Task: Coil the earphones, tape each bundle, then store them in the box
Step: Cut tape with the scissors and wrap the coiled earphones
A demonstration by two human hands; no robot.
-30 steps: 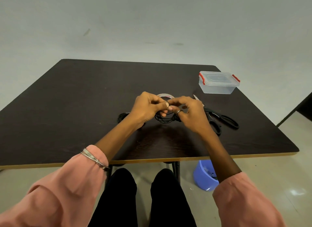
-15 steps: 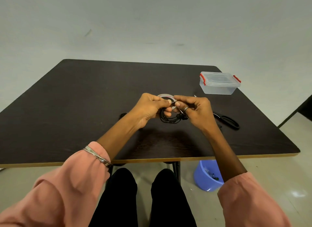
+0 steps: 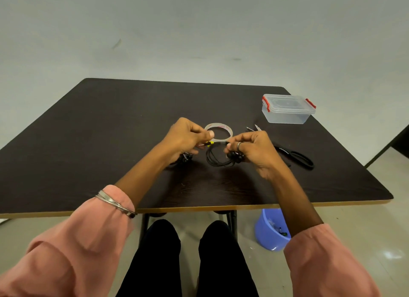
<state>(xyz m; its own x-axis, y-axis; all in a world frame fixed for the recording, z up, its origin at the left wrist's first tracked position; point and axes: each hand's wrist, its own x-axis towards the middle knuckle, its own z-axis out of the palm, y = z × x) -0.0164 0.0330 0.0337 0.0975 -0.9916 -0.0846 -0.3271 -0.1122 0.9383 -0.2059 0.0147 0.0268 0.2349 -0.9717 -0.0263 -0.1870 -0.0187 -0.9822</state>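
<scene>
Head camera, looking down at a dark table (image 3: 110, 142) with a person seated at its near edge, pink sleeves pushed up the forearms.

Both hands are raised just above the middle of the table, a short gap apart. The right hand (image 3: 252, 150) pinches a coiled bundle of black earphones (image 3: 219, 158); the loops hang below the fingers and the two earbuds (image 3: 235, 156) are tucked against the palm side, probably so the coil cannot spring open. The left hand (image 3: 188, 137) is closed on the yellow-tipped plug end (image 3: 209, 143) of the same cord, which runs taut across the gap to the right hand. This looks like the last free length being drawn out to finish the coil.

Under the left hand, a second dark bundle (image 3: 184, 158) lies on the table; its details are hidden.

Just beyond the hands lies a flat roll of clear tape (image 3: 218, 128), kept within reach for binding the bundle. To the right lie black-handled scissors (image 3: 296, 157), blades pointing toward the tape.

At the far right corner stands the clear plastic box (image 3: 287, 109) with red clips, lid on, well apart from the hands. Nothing can be seen stored inside it.

On the floor near the right knee sits a blue bucket (image 3: 267, 232).
</scene>
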